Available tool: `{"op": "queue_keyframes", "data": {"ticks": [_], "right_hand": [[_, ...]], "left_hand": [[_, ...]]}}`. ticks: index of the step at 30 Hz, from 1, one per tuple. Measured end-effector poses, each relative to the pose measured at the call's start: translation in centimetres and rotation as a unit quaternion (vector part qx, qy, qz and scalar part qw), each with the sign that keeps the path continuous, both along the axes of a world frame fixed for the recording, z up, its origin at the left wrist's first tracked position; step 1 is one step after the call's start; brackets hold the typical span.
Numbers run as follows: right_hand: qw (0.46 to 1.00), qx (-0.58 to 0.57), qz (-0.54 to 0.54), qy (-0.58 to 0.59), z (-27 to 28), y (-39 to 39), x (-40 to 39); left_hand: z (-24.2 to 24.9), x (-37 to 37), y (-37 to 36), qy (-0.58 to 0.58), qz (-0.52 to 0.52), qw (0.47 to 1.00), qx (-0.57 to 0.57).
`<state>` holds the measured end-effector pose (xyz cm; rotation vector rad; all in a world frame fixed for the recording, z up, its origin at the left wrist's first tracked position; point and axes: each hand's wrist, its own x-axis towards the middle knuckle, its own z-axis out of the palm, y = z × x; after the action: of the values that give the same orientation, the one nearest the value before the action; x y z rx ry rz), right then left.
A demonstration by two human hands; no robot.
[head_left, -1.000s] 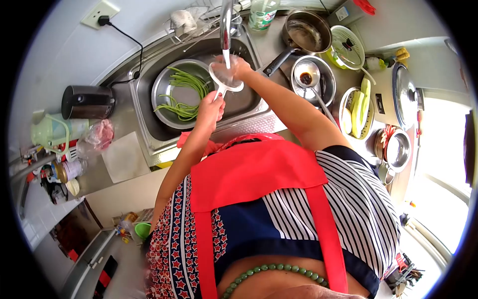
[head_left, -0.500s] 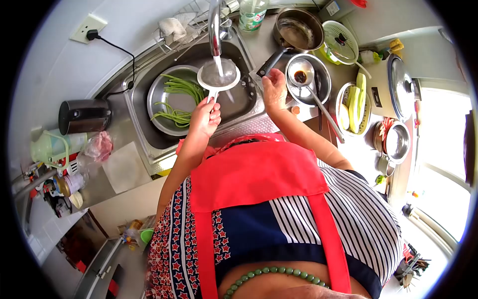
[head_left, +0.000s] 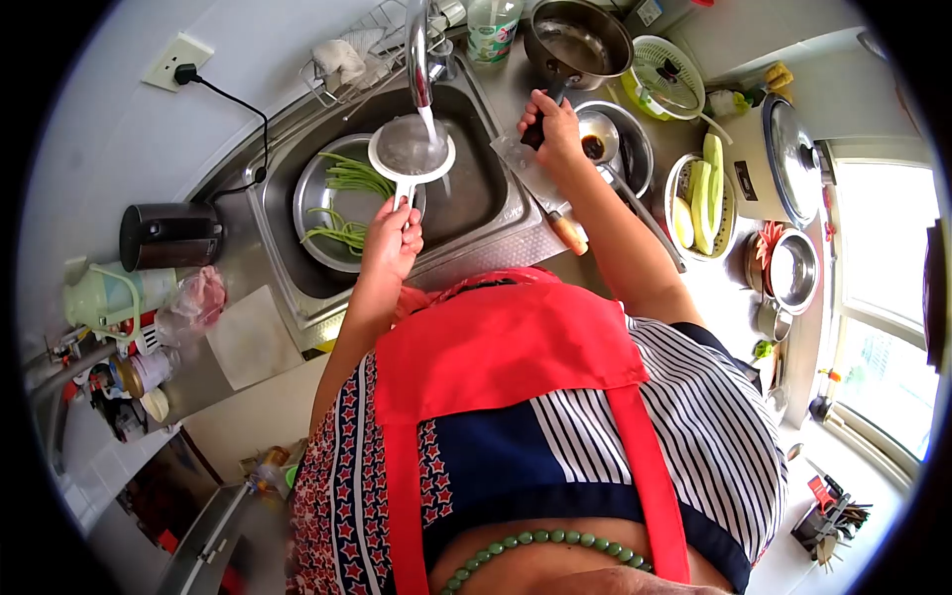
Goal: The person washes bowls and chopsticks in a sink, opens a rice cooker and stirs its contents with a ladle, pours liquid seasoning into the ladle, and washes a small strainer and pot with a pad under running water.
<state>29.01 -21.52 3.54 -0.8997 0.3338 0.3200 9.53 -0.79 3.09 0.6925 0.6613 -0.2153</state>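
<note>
My left hand (head_left: pixel 392 241) is closed round the handle of a white-rimmed mesh strainer (head_left: pixel 412 149). Water from the tap (head_left: pixel 418 69) runs onto its mesh, above the sink (head_left: pixel 476 203). Below and left of it, green beans (head_left: pixel 352 178) lie in a round metal basin (head_left: pixel 309 203). My right hand (head_left: pixel 557 127) is wrapped round the black handle of a dark saucepan (head_left: pixel 580 45) on the counter's far side. Under the right forearm a cleaver (head_left: pixel 567 233) lies at the sink's edge. Beside that arm, a ladle (head_left: pixel 598 129) with dark liquid rests in a metal bowl (head_left: pixel 647 164).
Peeled green vegetables sit in an oval colander (head_left: pixel 729 223) on the right, near a rice cooker (head_left: pixel 769 164). A green-and-white basket (head_left: pixel 694 64) stands behind. An electric kettle (head_left: pixel 171 236) is left of the sink, and a bottle (head_left: pixel 491 30) stands behind it.
My right hand has gone from beside the saucepan's handle to a grip round it. The strainer has shifted slightly left under the running water, still in my left hand.
</note>
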Motion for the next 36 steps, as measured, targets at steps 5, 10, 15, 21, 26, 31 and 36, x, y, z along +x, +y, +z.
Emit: {"op": "queue_keyframes", "data": {"ticks": [5,10,15,21,26,31,36], "right_hand": [[0.990,-0.114,0.074,-0.044,2.9,-1.7,-6.1],[0.948,-0.283,0.133,-0.052,2.9,-3.7,-10.9],[0.841,-0.480,0.246,-0.045,3.0,-4.7,-14.2],[0.662,-0.668,0.261,-0.218,-1.4,-5.5,-17.8],[0.596,-0.712,0.235,-0.289,-2.4,-6.0,-18.8],[0.609,-0.708,0.243,-0.261,-1.3,-5.5,-19.4],[0.648,-0.659,0.260,-0.280,-0.4,-4.7,-20.1]], "left_hand": [[-1.0,-0.7,1.6,0.022,0.010,1.000,0.001],[-1.6,-1.7,2.1,0.017,0.014,1.000,-0.016],[-2.8,-3.1,2.2,0.036,0.008,0.999,-0.039],[-3.9,-4.6,2.4,0.022,0.007,0.998,0.056],[-5.3,-5.6,2.9,0.031,0.013,0.998,0.060],[-5.1,-5.9,2.6,0.033,0.017,0.997,0.064],[-4.0,-6.2,2.7,0.027,0.017,0.999,0.029]]}}
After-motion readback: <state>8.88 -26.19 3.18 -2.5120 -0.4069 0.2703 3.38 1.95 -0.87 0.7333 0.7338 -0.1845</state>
